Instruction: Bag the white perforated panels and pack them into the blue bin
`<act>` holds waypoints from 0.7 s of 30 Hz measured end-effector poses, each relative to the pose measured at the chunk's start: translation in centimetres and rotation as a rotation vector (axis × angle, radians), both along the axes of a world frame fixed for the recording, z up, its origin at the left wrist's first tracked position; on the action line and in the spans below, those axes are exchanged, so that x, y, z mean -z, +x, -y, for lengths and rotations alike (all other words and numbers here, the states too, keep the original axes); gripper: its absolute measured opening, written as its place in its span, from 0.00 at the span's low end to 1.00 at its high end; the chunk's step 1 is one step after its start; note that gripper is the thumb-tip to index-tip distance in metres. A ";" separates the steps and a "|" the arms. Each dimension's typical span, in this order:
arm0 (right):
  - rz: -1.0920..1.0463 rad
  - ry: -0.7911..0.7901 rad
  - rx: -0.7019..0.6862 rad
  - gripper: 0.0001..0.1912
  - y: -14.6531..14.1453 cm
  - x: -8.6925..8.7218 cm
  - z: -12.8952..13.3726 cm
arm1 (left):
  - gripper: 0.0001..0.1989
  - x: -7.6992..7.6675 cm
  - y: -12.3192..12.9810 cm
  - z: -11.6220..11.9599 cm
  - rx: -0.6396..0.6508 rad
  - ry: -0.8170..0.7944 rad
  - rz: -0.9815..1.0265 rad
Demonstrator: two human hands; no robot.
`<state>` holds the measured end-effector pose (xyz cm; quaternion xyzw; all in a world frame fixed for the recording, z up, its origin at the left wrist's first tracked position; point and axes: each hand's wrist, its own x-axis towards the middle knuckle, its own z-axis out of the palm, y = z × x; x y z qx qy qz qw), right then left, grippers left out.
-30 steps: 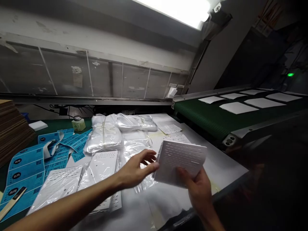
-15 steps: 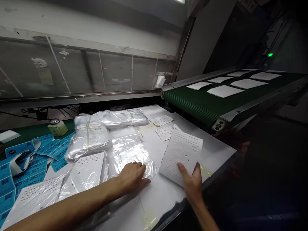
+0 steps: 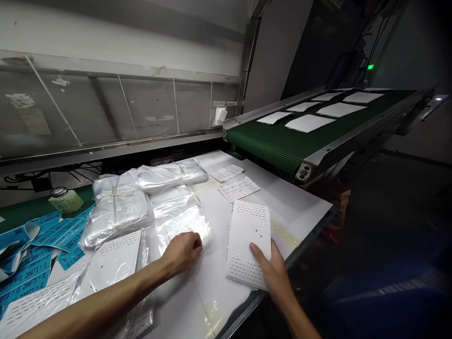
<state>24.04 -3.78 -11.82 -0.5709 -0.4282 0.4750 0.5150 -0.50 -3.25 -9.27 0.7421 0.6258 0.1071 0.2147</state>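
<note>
In my right hand (image 3: 275, 270) is a white panel (image 3: 249, 235) with rows of slots and two small holes; the thumb lies on its face and the fingers go behind it. It is tilted above the paper-covered table. My left hand (image 3: 183, 252) has its fingers curled together at the near edge of a stack of clear plastic bags (image 3: 181, 221); what they pinch, if anything, is hidden. Left of that hand lie a slotted white panel in a clear bag (image 3: 118, 254) and another bagged panel (image 3: 38, 301).
Tied bundles of clear bags (image 3: 118, 202) lie behind. Blue printed label strips (image 3: 31, 273) and a small jar (image 3: 66, 200) are at left. Two printed paper slips (image 3: 239, 188) lie near the green conveyor (image 3: 268, 146), which carries several white panels (image 3: 310, 123).
My left hand has closed its fingers, with the thumb drawn in. The panel in my right hand has turned more upright. The whole view has shifted to the right.
</note>
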 end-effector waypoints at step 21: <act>-0.320 -0.261 -0.303 0.29 -0.8 -3.4 1.7 | 0.15 -0.6 -3.5 -2.2 -0.039 -0.214 0.373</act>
